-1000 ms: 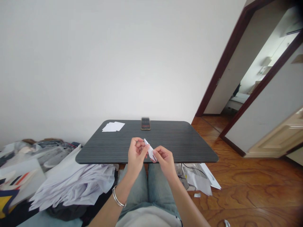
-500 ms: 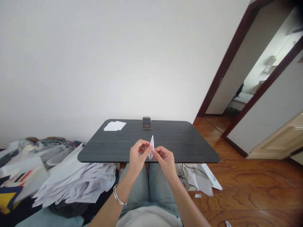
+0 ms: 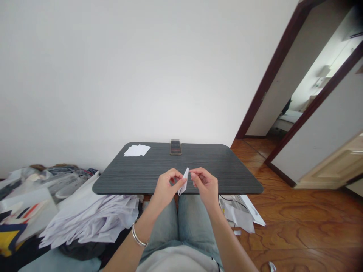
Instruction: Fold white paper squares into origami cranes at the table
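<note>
My left hand [image 3: 168, 187] pinches a small folded white paper [image 3: 184, 180] between thumb and fingers, just above the table's near edge. The paper is narrow and tilted, with its pointed top leaning right and its layers slightly apart there. My right hand [image 3: 206, 185] is just right of that top, fingers bent and thumb and index fingertips a little apart. Its index fingertip is very near the paper's point; whether they touch I cannot tell. A silver bangle [image 3: 138, 236] circles my left wrist.
On the dark table [image 3: 227, 166] lie several white paper sheets [image 3: 136, 150] at the far left. A phone [image 3: 175, 147] leans at the back edge by the wall. Crumpled white cloth [image 3: 93, 219] heaps at left; papers and cables [image 3: 238, 211] lie below right.
My right hand has let go of the paper's middle and shifted right and up to near its tip. The paper now leans right, and its layers have spread at the top.
</note>
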The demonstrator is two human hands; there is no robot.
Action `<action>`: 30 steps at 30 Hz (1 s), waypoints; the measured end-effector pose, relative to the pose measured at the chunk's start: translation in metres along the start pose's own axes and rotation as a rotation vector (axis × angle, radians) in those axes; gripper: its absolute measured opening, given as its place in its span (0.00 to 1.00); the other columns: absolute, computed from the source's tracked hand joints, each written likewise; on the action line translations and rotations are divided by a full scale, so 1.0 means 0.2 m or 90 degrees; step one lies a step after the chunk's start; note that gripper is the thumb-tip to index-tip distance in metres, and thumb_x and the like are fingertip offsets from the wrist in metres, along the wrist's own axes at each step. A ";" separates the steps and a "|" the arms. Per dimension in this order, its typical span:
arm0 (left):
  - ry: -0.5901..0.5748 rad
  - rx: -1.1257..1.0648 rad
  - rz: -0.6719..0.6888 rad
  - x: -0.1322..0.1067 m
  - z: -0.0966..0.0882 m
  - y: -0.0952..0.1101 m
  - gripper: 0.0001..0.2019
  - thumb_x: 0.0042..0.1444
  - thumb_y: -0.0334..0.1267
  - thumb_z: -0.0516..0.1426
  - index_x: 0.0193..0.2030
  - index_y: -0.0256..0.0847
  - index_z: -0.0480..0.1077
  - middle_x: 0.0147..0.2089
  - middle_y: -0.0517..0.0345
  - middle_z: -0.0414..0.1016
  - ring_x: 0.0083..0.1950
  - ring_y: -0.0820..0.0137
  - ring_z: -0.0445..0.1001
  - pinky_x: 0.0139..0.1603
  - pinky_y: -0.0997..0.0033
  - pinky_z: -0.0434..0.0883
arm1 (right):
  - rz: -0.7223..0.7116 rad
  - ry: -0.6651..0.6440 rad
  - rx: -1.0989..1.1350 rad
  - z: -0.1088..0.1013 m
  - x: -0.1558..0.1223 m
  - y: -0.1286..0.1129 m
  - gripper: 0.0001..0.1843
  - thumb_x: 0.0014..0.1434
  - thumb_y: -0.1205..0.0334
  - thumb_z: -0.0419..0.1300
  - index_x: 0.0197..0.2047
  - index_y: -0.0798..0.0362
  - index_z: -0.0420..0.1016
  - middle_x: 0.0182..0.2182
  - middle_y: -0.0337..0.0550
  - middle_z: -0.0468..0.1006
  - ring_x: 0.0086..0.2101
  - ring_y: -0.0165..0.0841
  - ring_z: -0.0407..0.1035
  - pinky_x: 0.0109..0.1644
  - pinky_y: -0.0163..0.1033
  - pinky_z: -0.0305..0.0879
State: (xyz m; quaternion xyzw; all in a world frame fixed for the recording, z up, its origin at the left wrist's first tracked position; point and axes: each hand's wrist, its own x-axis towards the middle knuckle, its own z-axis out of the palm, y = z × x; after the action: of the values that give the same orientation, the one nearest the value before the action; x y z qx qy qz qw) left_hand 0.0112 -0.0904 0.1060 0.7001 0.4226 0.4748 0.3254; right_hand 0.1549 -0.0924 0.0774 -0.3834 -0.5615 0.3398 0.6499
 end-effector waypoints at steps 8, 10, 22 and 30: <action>-0.023 0.094 0.067 -0.02 0.00 0.06 0.06 0.51 0.33 0.56 0.25 0.38 0.67 0.28 0.59 0.71 0.31 0.72 0.68 0.32 0.73 0.61 | -0.019 -0.019 0.009 -0.03 -0.01 -0.06 0.04 0.54 0.62 0.60 0.31 0.52 0.74 0.24 0.37 0.69 0.22 0.25 0.61 0.22 0.31 0.57; -0.025 0.110 0.075 -0.03 0.00 0.06 0.06 0.52 0.33 0.56 0.25 0.38 0.67 0.28 0.59 0.71 0.31 0.71 0.68 0.32 0.73 0.61 | -0.012 -0.041 0.010 -0.03 -0.01 -0.06 0.04 0.54 0.62 0.60 0.32 0.52 0.75 0.25 0.37 0.69 0.22 0.25 0.62 0.22 0.30 0.57; -0.075 0.121 0.076 -0.03 -0.01 0.08 0.06 0.52 0.35 0.55 0.26 0.38 0.67 0.28 0.59 0.70 0.31 0.72 0.67 0.33 0.73 0.62 | 0.083 -0.120 0.103 -0.05 0.01 -0.06 0.07 0.51 0.59 0.62 0.27 0.53 0.73 0.22 0.36 0.69 0.17 0.22 0.57 0.17 0.28 0.54; -0.100 0.084 0.059 -0.02 -0.02 0.08 0.07 0.52 0.34 0.56 0.25 0.38 0.67 0.27 0.59 0.70 0.30 0.72 0.67 0.33 0.73 0.61 | 0.110 -0.104 0.091 -0.04 0.01 -0.06 0.10 0.50 0.56 0.62 0.25 0.54 0.72 0.17 0.35 0.68 0.16 0.23 0.57 0.16 0.28 0.54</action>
State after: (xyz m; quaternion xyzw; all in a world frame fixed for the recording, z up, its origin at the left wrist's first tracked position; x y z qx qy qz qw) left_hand 0.0113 -0.1010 0.1198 0.7741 0.3932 0.4037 0.2883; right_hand 0.1635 -0.0983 0.0889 -0.3541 -0.5521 0.4635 0.5958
